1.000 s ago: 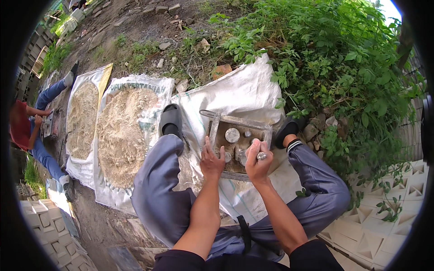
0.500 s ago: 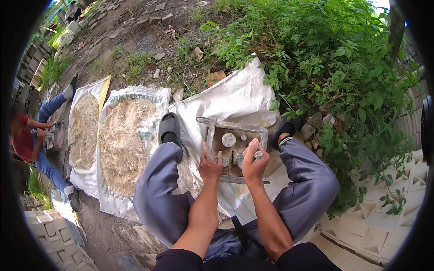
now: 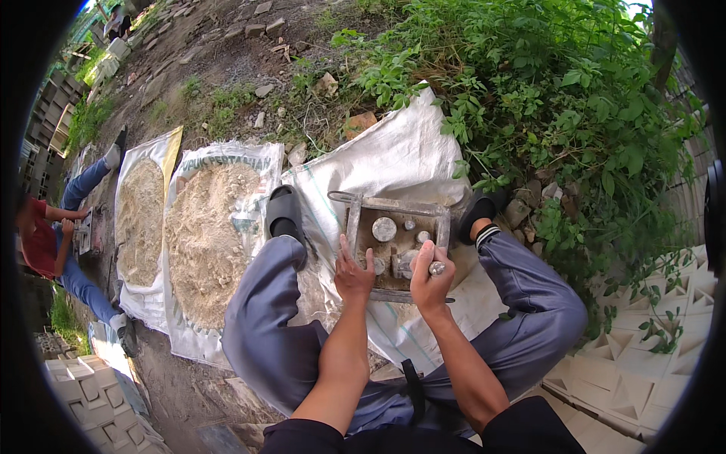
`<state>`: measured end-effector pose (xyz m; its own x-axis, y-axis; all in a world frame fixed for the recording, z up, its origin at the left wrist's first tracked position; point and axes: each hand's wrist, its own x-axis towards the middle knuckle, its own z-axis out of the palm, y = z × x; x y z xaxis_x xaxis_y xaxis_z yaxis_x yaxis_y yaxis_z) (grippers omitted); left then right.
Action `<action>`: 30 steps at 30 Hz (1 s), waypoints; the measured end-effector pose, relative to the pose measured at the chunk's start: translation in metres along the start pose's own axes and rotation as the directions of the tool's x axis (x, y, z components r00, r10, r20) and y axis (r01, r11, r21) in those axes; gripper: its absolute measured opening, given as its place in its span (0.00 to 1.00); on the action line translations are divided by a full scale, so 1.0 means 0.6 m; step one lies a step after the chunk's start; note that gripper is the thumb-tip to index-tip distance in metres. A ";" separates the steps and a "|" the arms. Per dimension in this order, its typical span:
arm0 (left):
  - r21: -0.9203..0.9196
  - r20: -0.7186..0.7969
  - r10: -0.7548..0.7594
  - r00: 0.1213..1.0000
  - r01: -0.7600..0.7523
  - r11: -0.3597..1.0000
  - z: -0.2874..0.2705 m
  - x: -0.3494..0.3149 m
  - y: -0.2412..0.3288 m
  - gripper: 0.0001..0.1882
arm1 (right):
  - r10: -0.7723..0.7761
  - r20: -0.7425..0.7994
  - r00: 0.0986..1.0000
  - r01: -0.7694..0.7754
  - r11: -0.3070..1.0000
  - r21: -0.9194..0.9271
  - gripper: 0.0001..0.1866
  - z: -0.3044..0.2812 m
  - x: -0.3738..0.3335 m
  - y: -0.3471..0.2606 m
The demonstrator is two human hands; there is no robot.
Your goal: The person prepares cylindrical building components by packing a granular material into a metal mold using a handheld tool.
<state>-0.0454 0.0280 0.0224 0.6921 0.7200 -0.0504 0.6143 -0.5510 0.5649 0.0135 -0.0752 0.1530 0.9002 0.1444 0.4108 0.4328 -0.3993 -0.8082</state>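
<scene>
While the left hand [image 3: 354, 277] sits with its grip spread at the left edge of the dusty box [image 3: 401, 204], near mid-frame, the right hand's [image 3: 431, 281] grip closes around what looks like a metal handle [image 3: 436, 268].

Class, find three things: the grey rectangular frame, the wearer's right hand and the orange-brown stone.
Grey rectangular frame [image 3: 404, 206], head view: its far bar.
Right hand [image 3: 432, 285], head view: middle of the hand.
Orange-brown stone [image 3: 360, 125], head view: its visible middle.

The frame [image 3: 401, 205] looks like dull, rough metal, the sack [image 3: 393, 160] woven plastic, the powder [image 3: 208, 227] matt
</scene>
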 end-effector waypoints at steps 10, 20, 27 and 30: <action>0.017 0.000 -0.049 0.999 0.049 0.999 0.000 0.006 -0.014 0.40 | 0.098 -0.005 0.995 -0.097 0.989 0.110 0.21 -0.025 -0.013 -0.040; 0.023 -0.008 -0.007 1.000 0.007 1.000 0.005 -0.001 -0.003 0.40 | 0.123 -0.117 0.986 -0.108 0.986 0.129 0.23 -0.006 -0.027 -0.019; 0.003 -0.008 -0.013 1.000 0.013 1.000 0.005 0.006 0.001 0.40 | 0.103 -0.076 0.992 -0.096 0.991 0.091 0.22 -0.009 -0.016 -0.027; 0.009 -0.013 -0.012 1.000 0.012 1.000 0.005 0.000 -0.007 0.40 | 0.147 -0.059 0.987 -0.143 0.988 0.063 0.24 0.006 -0.004 -0.025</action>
<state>-0.0468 0.0291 0.0174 0.6800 0.7318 -0.0463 0.6257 -0.5462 0.5568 0.0048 -0.0667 0.1625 0.9496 0.0308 0.3118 0.3018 -0.3576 -0.8838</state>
